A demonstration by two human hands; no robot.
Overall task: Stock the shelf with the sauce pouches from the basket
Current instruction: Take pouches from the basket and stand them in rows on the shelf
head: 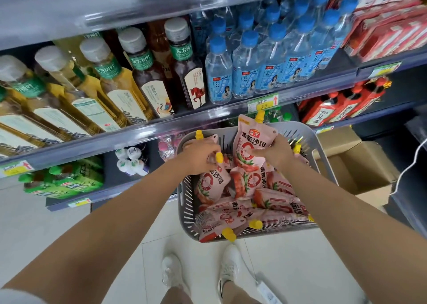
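A grey slotted plastic basket [184,202] is seen at lower centre of the frame, filled with pink sauce pouches with yellow screw caps [272,199]. One upright pink pouch [250,141] is gripped at its right edge by the right hand [272,151], above the basket's far end. The left hand [199,157] is closed around the yellow-capped neck of another pouch [213,181] still lying in the basket. Shelves of bottled tea [147,72] and blue-capped water bottles [245,65] occupy the upper frame.
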